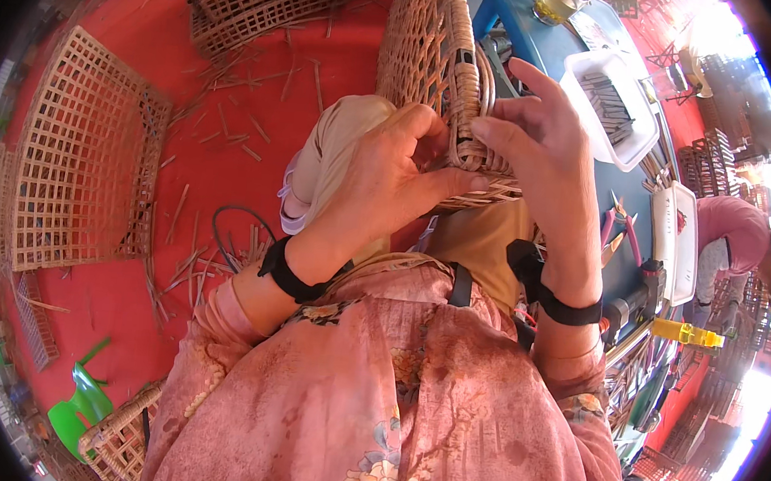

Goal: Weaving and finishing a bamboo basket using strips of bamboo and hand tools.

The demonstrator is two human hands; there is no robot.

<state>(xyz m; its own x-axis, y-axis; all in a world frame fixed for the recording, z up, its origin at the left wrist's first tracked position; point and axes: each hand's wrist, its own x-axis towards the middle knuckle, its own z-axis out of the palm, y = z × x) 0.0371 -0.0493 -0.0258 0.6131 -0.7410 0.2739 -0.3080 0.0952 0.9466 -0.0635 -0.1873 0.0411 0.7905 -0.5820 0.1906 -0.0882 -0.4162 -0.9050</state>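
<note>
A woven wicker basket (426, 42) stands on its side at my knees, its wrapped rim running toward me. My left hand (405, 157) is closed around the near corner, thumb along the lower edge and fingers on the lattice side. At the same corner, my right hand (536, 130) has its thumb pressed on the rim, with other fingertips close to the thumb at the rim. Its index finger sticks out, away from the rest. What lies between the right fingertips is partly hidden.
On the right, a blue table (617, 190) bears a white bin of small dark pieces (609, 109), pink-handled pliers (619, 230) and a yellow clamp (687, 333). Another lattice basket (87, 157) and cane scraps lie on the red floor. A green chair (83, 407) stands lower left; a person (735, 234) bends at far right.
</note>
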